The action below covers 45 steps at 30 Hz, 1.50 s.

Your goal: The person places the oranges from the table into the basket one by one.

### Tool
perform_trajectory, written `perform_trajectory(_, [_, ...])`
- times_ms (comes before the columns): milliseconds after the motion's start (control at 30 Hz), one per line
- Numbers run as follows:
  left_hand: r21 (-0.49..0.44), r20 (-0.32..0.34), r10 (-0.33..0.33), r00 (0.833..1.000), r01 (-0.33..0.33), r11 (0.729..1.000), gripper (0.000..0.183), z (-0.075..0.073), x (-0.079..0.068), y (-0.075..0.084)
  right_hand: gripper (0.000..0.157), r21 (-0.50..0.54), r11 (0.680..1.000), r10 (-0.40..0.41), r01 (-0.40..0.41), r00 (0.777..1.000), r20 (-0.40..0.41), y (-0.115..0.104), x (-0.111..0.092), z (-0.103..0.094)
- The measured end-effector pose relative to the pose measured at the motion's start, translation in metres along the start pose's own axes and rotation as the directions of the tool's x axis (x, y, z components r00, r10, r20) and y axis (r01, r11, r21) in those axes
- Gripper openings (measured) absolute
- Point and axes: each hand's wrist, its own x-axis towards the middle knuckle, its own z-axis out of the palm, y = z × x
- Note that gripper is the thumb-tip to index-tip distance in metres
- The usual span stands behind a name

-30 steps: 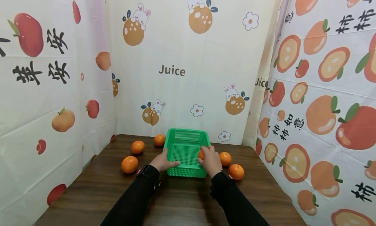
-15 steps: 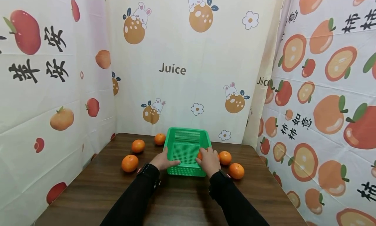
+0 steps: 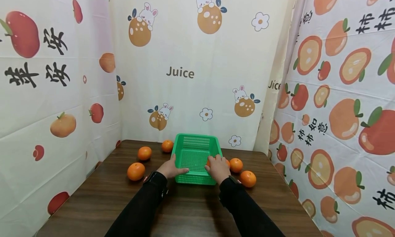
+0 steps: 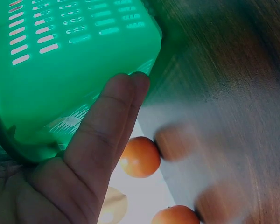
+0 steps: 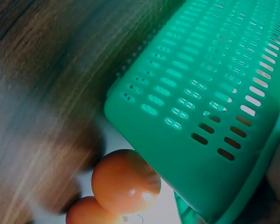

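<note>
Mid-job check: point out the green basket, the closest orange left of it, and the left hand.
Green basket (image 3: pixel 193 160): head view, on its bare mesh floor.
Closest left orange (image 3: pixel 136 171): head view, middle of its visible side.
Left hand (image 3: pixel 168 169): head view, back of the hand.

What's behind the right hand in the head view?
Orange fruit shows on either side of the right hand, by the green basket. The hand covers what lies between, so one fruit or two can't be told. It also hides part of the basket's right side.
</note>
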Motion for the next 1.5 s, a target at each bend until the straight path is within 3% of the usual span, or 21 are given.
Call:
perform_trajectory(300, [0.006, -0.004, -0.006, 1.0, 0.006, 1.0, 0.124, -0.002, 0.0, 0.002, 0.039, 0.025, 0.996, -0.087, 0.085, 0.99, 0.115, 0.007, 0.007, 0.003])
perform_trajectory(667, [0.003, 0.006, -0.016, 1.0, 0.015, 1.0, 0.125, 0.0, 0.001, 0.002, 0.033, 0.048, 0.996, -0.089, 0.08, 0.968, 0.233, 0.018, 0.021, 0.015])
perform_trajectory(1200, [0.006, 0.017, -0.016, 1.0, 0.016, 1.0, 0.124, -0.003, 0.0, 0.007, 0.035, 0.069, 0.995, -0.093, 0.074, 0.943, 0.32, 0.001, 0.013, -0.021])
perform_trajectory(1500, [0.002, 0.025, -0.012, 1.0, 0.012, 1.0, 0.125, -0.003, -0.007, 0.009, 0.034, 0.067, 0.996, -0.078, 0.057, 0.925, 0.371, 0.003, 0.018, -0.014])
